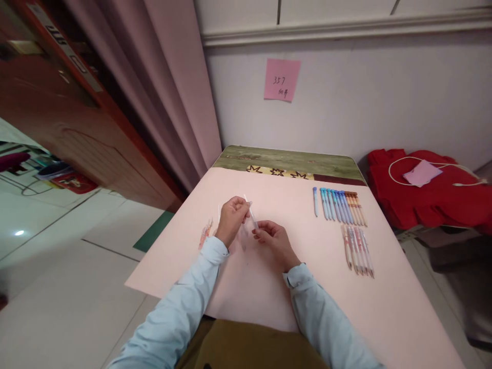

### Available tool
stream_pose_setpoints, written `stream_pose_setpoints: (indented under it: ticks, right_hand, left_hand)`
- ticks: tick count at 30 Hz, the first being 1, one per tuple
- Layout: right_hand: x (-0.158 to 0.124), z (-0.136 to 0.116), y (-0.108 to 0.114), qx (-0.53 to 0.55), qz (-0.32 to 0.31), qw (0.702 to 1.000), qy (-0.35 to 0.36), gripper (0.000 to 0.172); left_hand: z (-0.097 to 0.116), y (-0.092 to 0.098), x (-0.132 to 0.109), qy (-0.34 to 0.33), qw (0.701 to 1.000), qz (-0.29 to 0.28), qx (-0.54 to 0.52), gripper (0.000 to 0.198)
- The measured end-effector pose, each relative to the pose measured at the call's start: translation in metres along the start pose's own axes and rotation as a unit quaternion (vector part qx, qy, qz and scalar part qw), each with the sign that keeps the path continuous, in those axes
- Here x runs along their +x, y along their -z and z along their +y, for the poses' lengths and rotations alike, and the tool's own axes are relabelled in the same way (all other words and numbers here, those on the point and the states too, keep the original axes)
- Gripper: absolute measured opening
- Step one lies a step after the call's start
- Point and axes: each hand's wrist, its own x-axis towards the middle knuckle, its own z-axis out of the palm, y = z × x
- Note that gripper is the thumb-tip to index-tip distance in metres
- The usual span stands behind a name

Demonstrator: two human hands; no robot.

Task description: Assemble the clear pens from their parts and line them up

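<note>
Over the middle of the table, a slim, pale, see-through pen point(253, 219) slants between my two hands. My left hand point(232, 217) pinches its upper part, where a thin white end sticks up past the fingers. Lower down, the fingertips of my right hand point(275, 239) close on the other end. Whether the pen is whole or only a barrel with a refill is too small to tell. Beside my left wrist lie a few pinkish pen parts point(205, 233), partly hidden by the hand, and a thin white stick point(219, 212).
To the right lies a row of blue, purple and brown-topped pens point(338, 206), with several pink-and-white pens point(358, 251) nearer me. A pale sheet covers the table point(326, 287). Red cloth point(388, 205) with a white cable sits beyond the right edge. A curtain point(165, 77) hangs at left.
</note>
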Motion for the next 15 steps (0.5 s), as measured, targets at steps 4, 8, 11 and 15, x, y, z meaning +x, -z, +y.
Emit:
stream_pose_setpoints:
  ticks: [4, 8, 11, 15]
  right_hand:
    - [0.004, 0.003, 0.004, 0.001, 0.06, 0.998, 0.023, 0.032]
    - [0.01, 0.009, 0.013, 0.015, 0.146, 0.988, 0.048, 0.032]
    - [0.014, 0.012, 0.016, 0.029, 0.167, 0.984, 0.057, 0.033]
    - [0.015, 0.013, 0.016, 0.035, 0.163, 0.984, 0.056, 0.033]
  left_hand:
    - [-0.005, 0.01, 0.011, 0.006, 0.996, -0.046, 0.081, 0.023]
    - [-0.014, 0.021, 0.034, -0.027, 0.946, 0.071, 0.315, 0.015]
    - [-0.023, 0.018, 0.045, -0.016, 0.862, 0.031, 0.506, 0.013]
    - [-0.032, 0.002, 0.053, 0.019, 0.81, -0.016, 0.586, 0.015]
